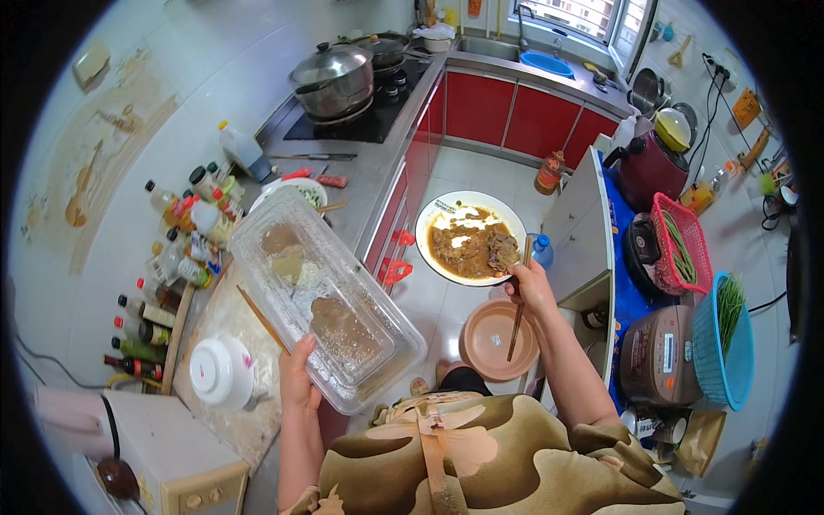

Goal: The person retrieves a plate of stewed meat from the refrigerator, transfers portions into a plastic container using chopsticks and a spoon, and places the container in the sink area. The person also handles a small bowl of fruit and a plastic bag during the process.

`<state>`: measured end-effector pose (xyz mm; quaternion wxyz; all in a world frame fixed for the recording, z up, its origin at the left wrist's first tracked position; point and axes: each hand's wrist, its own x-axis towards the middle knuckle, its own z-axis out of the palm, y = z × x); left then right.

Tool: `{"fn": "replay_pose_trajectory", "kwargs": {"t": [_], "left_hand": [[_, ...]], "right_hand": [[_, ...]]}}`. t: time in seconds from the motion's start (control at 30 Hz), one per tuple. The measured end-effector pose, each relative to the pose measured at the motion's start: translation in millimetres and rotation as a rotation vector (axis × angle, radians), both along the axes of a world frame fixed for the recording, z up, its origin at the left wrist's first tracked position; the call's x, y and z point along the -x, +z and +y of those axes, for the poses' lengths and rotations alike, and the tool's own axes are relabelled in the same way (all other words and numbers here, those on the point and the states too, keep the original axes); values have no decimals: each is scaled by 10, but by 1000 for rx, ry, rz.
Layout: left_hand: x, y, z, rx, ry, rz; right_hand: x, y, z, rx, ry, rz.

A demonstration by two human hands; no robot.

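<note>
My left hand point(301, 376) grips the near left edge of a clear plastic food container point(325, 299), tilted over the counter. Droplets and brownish contents show through its plastic. In my right hand point(533, 286) is a pair of wooden chopsticks point(517, 328); its fingers also meet the rim of a white enamel dish point(425, 225). Brown, saucy food point(467, 251) lies in the dish, with a darker lump near my fingers. A wooden stick point(261, 317) shows beside my left hand; I cannot tell whether it is held. Partly behind the container is a bowl of chopped greens point(312, 191).
An upturned white bowl point(220, 373) rests on a board at left, near several bottles point(151, 315). A lidded steel pot point(335, 84) stands on the cooktop. Below the dish is a pink basin point(499, 338). At right are a rice cooker point(660, 354) and baskets of greens.
</note>
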<state>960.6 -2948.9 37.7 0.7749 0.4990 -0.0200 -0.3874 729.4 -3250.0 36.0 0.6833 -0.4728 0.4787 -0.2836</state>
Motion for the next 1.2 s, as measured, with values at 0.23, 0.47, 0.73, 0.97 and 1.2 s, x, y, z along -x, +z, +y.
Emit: {"fn": "replay_pose_trajectory", "kwargs": {"t": [0.23, 0.47, 0.73, 0.97, 1.2], "left_hand": [[-556, 105, -750, 61, 34, 72], [-1080, 131, -1506, 9, 266, 1], [-1703, 287, -1970, -70, 508, 19], [-1909, 257, -2122, -126, 600, 42], [-2166, 239, -2280, -124, 637, 19]], "right_hand": [[-645, -164, -941, 1, 73, 36], [-1938, -447, -2060, 12, 357, 93], [-3833, -863, -2570, 8, 696, 208], [-4817, -1151, -2523, -70, 874, 178], [-5226, -1109, -2449, 35, 949, 254]]}}
